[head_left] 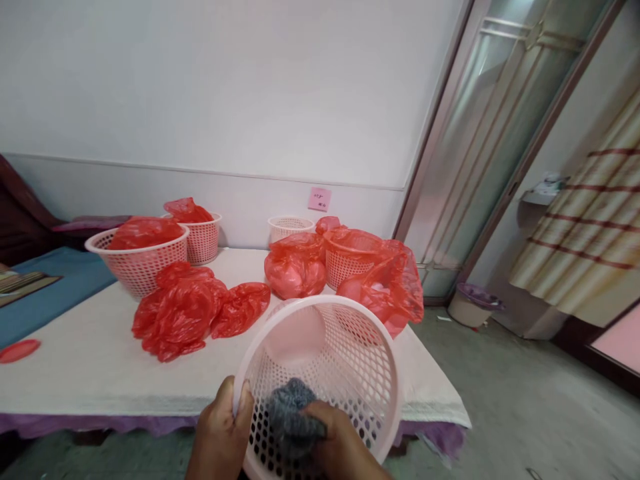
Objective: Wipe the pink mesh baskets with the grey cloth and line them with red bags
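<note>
A pale pink plastic basket (pixel 357 327) with round holes is tilted toward me at the front of the table. My left hand (pixel 220 423) grips its left rim, thumb over the edge. Inside the basket, my right hand (pixel 340 440) is closed on a grey-blue cloth (pixel 295 410), pressed near the holed wall; part of the cloth is hidden by the fingers. Just behind the basket lie crumpled red plastic bags (pixel 187 307) on the left and a filled red bag (pixel 295 267) farther back.
Several other pink baskets (pixel 143 263) stand along the white-covered table (pixel 90 373), some with red bags. A pink note (pixel 319 199) is on the wall. On the floor at right stands a waste bin (pixel 470 307). A red oval lid-like piece (pixel 19 351) lies far left.
</note>
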Demonstrator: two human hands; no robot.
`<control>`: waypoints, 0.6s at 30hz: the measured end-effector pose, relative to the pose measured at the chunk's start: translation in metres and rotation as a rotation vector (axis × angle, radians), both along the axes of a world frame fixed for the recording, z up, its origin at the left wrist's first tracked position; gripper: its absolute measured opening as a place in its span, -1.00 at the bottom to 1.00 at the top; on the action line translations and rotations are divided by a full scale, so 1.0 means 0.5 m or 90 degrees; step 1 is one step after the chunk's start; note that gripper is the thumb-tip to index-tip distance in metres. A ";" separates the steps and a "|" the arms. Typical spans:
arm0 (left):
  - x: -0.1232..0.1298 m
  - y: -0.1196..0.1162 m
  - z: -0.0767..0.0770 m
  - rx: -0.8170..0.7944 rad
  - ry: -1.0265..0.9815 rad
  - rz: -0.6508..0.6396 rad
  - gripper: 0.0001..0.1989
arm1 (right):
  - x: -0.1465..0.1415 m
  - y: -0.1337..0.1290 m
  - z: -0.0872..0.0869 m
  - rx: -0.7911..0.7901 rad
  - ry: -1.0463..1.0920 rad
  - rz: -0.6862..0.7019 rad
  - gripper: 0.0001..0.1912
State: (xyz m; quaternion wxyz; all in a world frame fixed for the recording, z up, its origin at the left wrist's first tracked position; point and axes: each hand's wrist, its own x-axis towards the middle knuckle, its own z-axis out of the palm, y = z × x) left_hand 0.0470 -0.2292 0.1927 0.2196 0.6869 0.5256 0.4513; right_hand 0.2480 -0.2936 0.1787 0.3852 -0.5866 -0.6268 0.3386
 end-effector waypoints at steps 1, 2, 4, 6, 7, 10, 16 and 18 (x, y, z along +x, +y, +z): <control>-0.004 0.002 -0.001 -0.024 -0.010 0.004 -0.71 | 0.004 0.004 0.008 -0.006 0.127 -0.042 -0.72; -0.009 0.002 -0.003 -0.052 -0.020 0.009 -0.71 | 0.013 0.009 0.019 -0.021 0.233 -0.094 -0.77; -0.013 0.001 -0.008 -0.098 -0.041 0.026 -0.69 | 0.039 0.018 0.044 -0.038 0.412 -0.223 -0.83; -0.008 -0.006 -0.014 -0.124 -0.063 0.015 -0.69 | 0.067 0.029 0.075 -0.016 0.555 -0.339 -0.73; -0.003 -0.012 -0.017 -0.127 -0.074 0.006 -0.69 | 0.078 0.034 0.091 0.001 0.611 -0.373 -0.68; 0.018 -0.033 -0.026 -0.102 -0.107 -0.019 -0.71 | 0.083 0.056 0.146 0.073 0.723 -0.392 -0.59; 0.026 -0.047 -0.035 -0.089 -0.100 -0.110 -0.70 | -0.030 0.098 0.207 0.167 0.605 -0.288 -0.65; 0.019 -0.047 -0.045 -0.118 -0.110 -0.143 -0.63 | -0.077 0.098 0.189 0.109 0.527 -0.145 -0.74</control>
